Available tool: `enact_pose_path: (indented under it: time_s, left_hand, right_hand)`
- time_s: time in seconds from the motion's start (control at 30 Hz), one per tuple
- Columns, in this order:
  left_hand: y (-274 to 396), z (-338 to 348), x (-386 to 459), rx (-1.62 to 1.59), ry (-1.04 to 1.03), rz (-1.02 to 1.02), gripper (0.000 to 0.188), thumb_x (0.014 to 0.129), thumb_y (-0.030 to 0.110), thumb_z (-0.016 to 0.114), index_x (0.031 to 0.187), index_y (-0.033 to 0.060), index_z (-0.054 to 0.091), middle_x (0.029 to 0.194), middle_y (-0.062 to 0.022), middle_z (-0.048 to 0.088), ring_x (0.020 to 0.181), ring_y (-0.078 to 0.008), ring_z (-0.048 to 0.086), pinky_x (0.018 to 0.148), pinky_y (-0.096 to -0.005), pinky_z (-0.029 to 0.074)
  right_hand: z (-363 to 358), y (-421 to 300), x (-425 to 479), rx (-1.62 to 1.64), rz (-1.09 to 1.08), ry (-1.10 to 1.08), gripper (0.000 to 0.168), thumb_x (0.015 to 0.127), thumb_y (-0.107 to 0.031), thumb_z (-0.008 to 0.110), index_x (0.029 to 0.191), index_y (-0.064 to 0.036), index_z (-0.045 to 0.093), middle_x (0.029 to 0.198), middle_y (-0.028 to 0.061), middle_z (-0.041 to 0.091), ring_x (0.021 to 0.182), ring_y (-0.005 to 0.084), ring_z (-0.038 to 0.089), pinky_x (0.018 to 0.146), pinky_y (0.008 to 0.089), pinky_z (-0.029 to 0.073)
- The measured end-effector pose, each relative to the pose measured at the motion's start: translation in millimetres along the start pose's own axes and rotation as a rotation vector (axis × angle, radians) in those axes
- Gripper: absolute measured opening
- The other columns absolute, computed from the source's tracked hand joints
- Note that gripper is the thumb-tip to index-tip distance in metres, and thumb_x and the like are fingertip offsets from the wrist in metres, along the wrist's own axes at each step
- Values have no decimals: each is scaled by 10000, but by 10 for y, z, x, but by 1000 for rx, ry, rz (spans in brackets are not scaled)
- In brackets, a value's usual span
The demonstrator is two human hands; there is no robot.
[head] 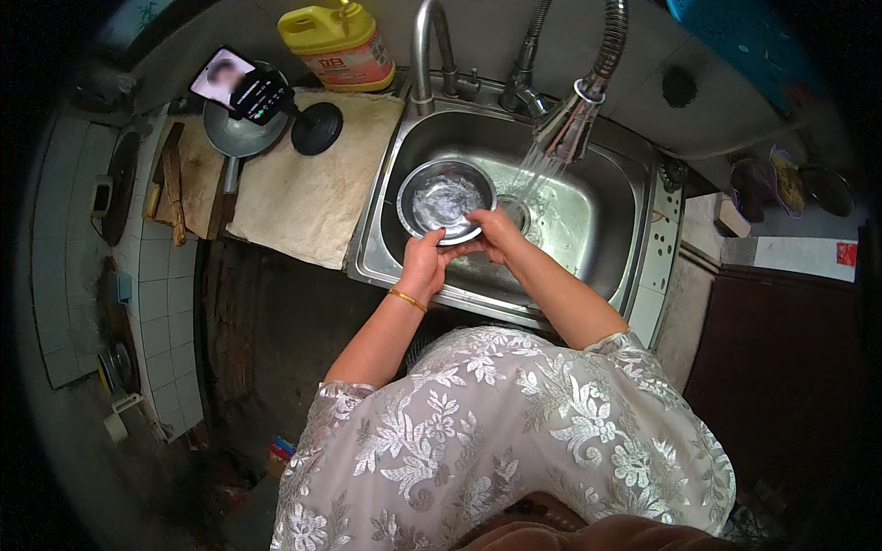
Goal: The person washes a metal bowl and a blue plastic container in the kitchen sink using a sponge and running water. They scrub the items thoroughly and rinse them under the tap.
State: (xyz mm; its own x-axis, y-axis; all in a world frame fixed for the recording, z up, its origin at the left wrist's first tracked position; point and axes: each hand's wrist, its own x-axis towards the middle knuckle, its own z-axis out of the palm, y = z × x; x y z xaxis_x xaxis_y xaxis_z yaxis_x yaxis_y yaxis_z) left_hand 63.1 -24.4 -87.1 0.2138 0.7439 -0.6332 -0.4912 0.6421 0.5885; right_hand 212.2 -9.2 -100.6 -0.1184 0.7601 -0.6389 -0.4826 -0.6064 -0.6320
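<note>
Both hands hold a round stainless steel bowl (448, 196) over the left part of a steel sink (606, 255). My left hand (424, 262) grips the near rim, its thumb on the edge. On the bowl's near right rim lies my right hand (497, 235), thumb reaching inside and fingers beneath. Whitish liquid or wet streaks show on the bowl's inner surface. Water pours from a spray faucet head (568, 131) to the right of the bowl, near the drain (515, 210).
Left of the sink, a beige cloth (310, 200) covers the counter. On it stands a phone (241, 86) on a black round-based holder (317, 129), by a metal pan (251, 138). A yellow detergent jug (337, 48) stands behind. A curved tap (422, 62) rises at the sink's back.
</note>
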Motion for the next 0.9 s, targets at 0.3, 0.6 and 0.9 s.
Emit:
enact_pose_path:
  time_s: [0.3, 0.6, 0.9]
  left_hand:
    - [468, -620, -145, 1333, 103, 932, 438, 898, 177, 478, 1245, -82, 414, 1237, -272, 464, 1166, -369, 439, 1021, -390, 335]
    - [444, -558, 14, 1400, 134, 906, 625, 852, 63, 473, 1386, -94, 190, 1400, -286, 301, 1287, -401, 321, 1080, -408, 263]
    - [165, -404, -96, 1481, 96, 588, 602, 816, 63, 492, 1357, -65, 261, 1394, -292, 305, 1263, -412, 358, 1099, -435, 217]
  right_hand:
    - [121, -176, -46, -194, -174, 210, 617, 735, 50, 429, 1320, -105, 309, 1144, 165, 519, 884, 336, 627, 547, 442, 590]
    - [288, -84, 126, -783, -531, 224, 767, 714, -34, 481, 1430, -139, 227, 1142, 182, 553, 932, 307, 603, 677, 359, 530]
    - [3, -94, -219, -483, -397, 151, 738, 697, 8, 499, 1395, -101, 285, 1179, 143, 509, 969, 262, 569, 722, 352, 523]
